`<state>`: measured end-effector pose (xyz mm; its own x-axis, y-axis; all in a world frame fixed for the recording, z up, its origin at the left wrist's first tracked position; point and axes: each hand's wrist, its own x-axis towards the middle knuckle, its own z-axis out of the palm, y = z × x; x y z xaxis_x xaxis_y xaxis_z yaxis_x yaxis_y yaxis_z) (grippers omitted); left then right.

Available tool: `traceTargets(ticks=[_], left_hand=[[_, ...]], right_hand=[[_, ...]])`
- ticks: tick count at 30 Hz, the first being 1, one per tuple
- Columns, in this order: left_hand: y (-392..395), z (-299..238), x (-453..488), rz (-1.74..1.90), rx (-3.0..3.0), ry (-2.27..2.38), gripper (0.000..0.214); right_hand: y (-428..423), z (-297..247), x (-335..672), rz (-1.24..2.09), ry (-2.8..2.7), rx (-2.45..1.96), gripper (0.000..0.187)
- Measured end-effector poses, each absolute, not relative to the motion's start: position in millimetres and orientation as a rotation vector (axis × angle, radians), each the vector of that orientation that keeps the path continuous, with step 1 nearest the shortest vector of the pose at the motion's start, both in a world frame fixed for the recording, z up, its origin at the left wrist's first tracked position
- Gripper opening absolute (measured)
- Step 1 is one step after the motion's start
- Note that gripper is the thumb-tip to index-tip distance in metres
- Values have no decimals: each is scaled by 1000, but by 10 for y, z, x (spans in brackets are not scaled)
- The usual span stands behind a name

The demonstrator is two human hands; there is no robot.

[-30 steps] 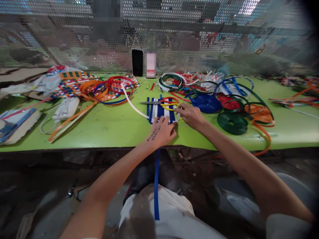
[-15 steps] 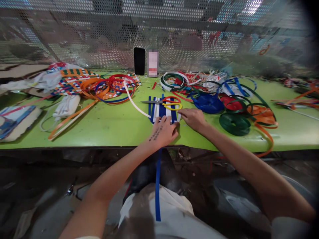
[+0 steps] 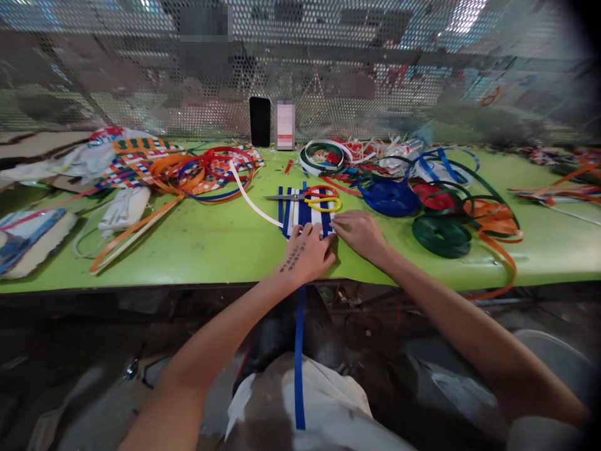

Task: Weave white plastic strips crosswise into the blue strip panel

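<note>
A small mat of blue and white plastic strips lies on the green table near its front edge. My left hand presses flat on the mat's near end, fingers spread over the strips. My right hand rests at the mat's right edge, its fingertips pinched on a strip there. One long blue strip hangs from the mat over the table edge down onto my lap. Scissors with red and yellow handles lie across the far end of the mat.
Coils of blue, red, green and orange strip lie to the right. Woven pieces and looped strips lie at the left. A black phone leans on the perforated metal screen behind.
My right hand has slid a little left and nearer along the mat's right edge. My left hand stays pressed on the mat.
</note>
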<state>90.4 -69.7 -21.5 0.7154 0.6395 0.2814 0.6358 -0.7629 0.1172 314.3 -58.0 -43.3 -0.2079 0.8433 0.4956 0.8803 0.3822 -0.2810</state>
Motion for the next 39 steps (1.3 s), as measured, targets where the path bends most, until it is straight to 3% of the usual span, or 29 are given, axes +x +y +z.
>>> traceTargets(ticks=[11, 19, 28, 33, 39], left_hand=[[-709, -219, 897, 488, 2881, 1113, 43], [-626, -56, 920, 435, 2788, 1136, 42], [-412, 114, 282, 654, 2741, 1421, 37], [-229, 1, -1, 494, 2792, 1361, 28], [-200, -110, -82, 473, 2730, 1324, 30]], right_hand=[[-590, -469, 3168, -40, -2046, -1441, 24], [-548, -237, 2977, -201, -1992, -1342, 28], [-60, 62, 2465, 90, -2150, -1217, 28], [87, -96, 2256, 76, -2493, -1177, 26], [20, -352, 2236, -36, -2403, -1134, 32]])
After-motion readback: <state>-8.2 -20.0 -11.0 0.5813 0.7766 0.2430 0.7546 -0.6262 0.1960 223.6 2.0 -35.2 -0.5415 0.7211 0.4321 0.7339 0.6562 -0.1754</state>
